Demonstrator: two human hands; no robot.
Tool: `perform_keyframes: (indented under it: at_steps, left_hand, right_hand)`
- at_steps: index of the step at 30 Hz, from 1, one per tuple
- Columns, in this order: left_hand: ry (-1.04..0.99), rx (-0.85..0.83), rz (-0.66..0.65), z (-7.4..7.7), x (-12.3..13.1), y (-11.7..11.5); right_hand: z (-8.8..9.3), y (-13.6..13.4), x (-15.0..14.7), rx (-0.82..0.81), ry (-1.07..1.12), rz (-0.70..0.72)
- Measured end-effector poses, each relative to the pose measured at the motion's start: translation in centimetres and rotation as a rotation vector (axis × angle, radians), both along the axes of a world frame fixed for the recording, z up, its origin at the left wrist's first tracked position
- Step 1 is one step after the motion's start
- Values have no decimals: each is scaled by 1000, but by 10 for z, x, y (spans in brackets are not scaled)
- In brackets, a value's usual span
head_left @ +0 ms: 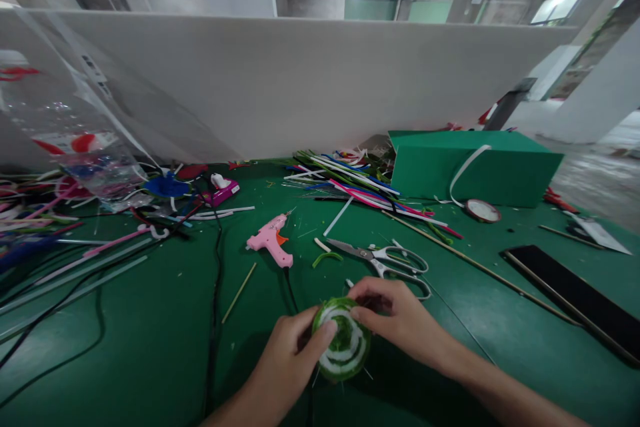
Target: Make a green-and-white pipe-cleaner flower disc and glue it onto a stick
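Between my two hands is a round green-and-white coil [344,365], apparently wound from fuzzy pipe cleaners, with thin glue-like strands sticking out below. My left hand [295,350] grips its left side, thumb on the front face. At the upper right edge, my right hand [387,310] pinches the coil between thumb and fingers. Just beyond the right hand lie scissors [383,259] with pale handles. A pink hot glue gun [271,241] rests farther off to the left. Beside the scissor tips is a short curved green piece [327,257].
Bundled coloured pipe cleaners [350,180] lie at the back, next to a green box [475,170]. A tape roll [483,210], a thin stick [475,267] and a black slab [575,293] are rightward. Cables [216,293] and a large plastic bottle [95,140] are leftward.
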State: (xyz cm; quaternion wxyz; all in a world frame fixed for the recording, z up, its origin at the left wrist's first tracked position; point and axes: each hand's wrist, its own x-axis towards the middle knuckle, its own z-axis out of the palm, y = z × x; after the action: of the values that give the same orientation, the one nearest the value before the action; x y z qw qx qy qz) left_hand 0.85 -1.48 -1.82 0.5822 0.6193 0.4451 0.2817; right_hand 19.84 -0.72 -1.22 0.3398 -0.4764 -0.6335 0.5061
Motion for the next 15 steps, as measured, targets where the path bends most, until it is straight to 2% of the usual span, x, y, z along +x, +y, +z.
perform_keyframes:
  at_steps: [3,11,15]
  left_hand:
    - [75,46,20,-1,0,0]
    - [138,94,-25,-2,2,-3]
    - [102,89,-39,-2,2,-5]
  right_hand:
    - [1,0,-1,27,-35,-6]
    - [3,-1,-3,54,-68,-12]
    - [1,-2,-4,65,-62,5]
